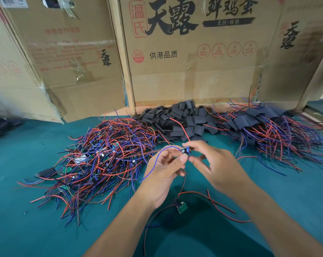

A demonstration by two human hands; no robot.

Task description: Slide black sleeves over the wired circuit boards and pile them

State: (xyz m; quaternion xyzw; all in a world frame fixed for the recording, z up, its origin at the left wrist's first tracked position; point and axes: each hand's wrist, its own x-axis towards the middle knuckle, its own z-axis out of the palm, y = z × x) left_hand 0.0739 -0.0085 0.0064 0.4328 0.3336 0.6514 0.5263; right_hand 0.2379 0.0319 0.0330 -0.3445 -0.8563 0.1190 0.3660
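Both my hands meet at the middle of the view around one small wired circuit board (186, 150). My left hand (164, 169) pinches it from below and my right hand (210, 160) pinches it from the right. Its blue wire (155, 164) loops over my left hand and its red wire (183, 128) rises toward the back. A heap of bare wired boards (101, 160) lies to the left. Loose black sleeves (181, 119) are piled at the back centre. Sleeved boards (268, 128) are piled at the right.
A second bare green board (182, 208) with red and dark wires lies on the teal table cover (27, 229) under my wrists. Taped cardboard boxes (184, 52) stand as a wall along the back. One sleeved board (46, 171) lies at the left heap's edge.
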